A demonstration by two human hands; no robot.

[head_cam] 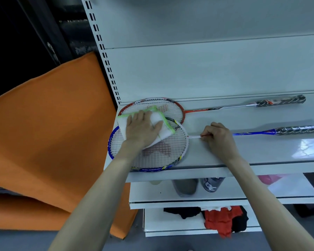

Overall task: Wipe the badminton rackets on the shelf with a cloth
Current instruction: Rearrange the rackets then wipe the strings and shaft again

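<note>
Two badminton rackets lie on the white shelf [243, 151]. The blue-and-white racket [158, 156] is nearer, its head at the shelf's left end and its handle pointing right. Behind it lies the red racket [170, 107], its head partly under the nearer one. A white cloth with a green edge [159, 133] lies across both heads. My left hand [141, 130] presses flat on the cloth with straight fingers. My right hand [217, 136] pinches the blue racket's thin shaft just right of its head.
The shelf's slotted upright [105, 57] rises at the left, with an orange panel [49, 133] beyond it. Lower shelves hold shoes [185, 186] and red and black clothes [223, 220]. The grey back panel [207, 69] stands close behind the rackets.
</note>
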